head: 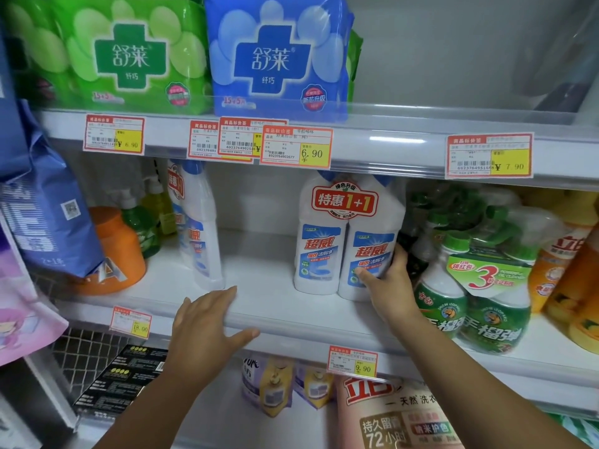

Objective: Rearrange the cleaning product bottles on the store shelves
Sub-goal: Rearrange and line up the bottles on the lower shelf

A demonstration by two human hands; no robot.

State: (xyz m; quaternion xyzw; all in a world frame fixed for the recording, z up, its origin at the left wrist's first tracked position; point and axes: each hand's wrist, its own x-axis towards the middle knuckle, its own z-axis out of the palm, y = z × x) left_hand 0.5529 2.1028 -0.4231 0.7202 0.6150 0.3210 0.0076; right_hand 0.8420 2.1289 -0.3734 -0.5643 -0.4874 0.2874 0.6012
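Observation:
A shrink-wrapped twin pack of white cleaner bottles with blue labels and a red "1+1" tag stands upright on the middle shelf. My right hand grips the pack's lower right side, thumb across the front label and fingers round the side. My left hand hovers with straight fingers over the shelf's front edge, holding nothing. A second, similar white pack stands further left, turned sideways. Between the two packs the shelf is bare.
Green spray-bottle packs crowd the right side, with orange and yellow bottles beyond. An orange tub, green pump bottles and a blue bag sit left. Pad packages fill the upper shelf; pouches below.

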